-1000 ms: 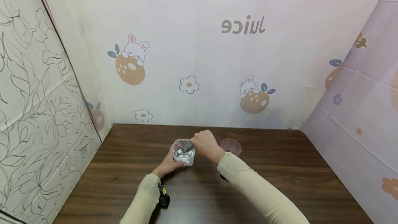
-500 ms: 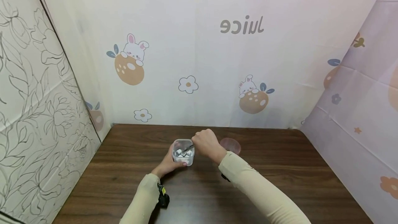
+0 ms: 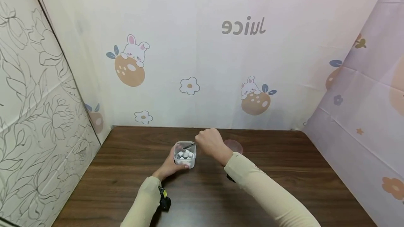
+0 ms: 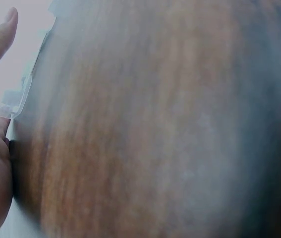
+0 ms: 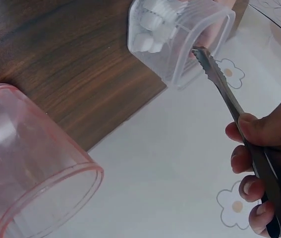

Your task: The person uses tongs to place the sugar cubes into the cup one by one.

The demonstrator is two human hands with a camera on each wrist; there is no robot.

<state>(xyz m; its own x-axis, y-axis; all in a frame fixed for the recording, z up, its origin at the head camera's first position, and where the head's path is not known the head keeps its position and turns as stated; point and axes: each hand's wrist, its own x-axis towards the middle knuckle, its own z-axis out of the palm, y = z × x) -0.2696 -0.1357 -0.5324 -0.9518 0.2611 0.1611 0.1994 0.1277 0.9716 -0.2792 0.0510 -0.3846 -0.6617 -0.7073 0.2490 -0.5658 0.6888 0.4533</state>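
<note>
I see a small clear square container (image 3: 184, 154) standing upright on the brown table (image 3: 284, 178), near the middle and toward the back wall. White cubes (image 3: 185, 155) are piled in its lower part; I cannot count them exactly, but there are several. My left hand (image 3: 168, 168) wraps around the container from the near side, fingers curled against its wall. My right hand (image 3: 209, 142) is just beside its right rim, fingers closed around a pair of metal tongs (image 5: 229, 99). In the right wrist view the toothed tips of the tongs sit at the container's rim with the arms pressed close together, and I cannot tell whether anything is caught between them.

Just behind my right hand stands one pink see-through cup (image 3: 233, 146), upright and apart from the container; my right wrist partly covers it from the head view. The left wrist view is mostly blurred wood grain, with the container's edge at the left.

So: one container, one cup, one pair of tongs.
</note>
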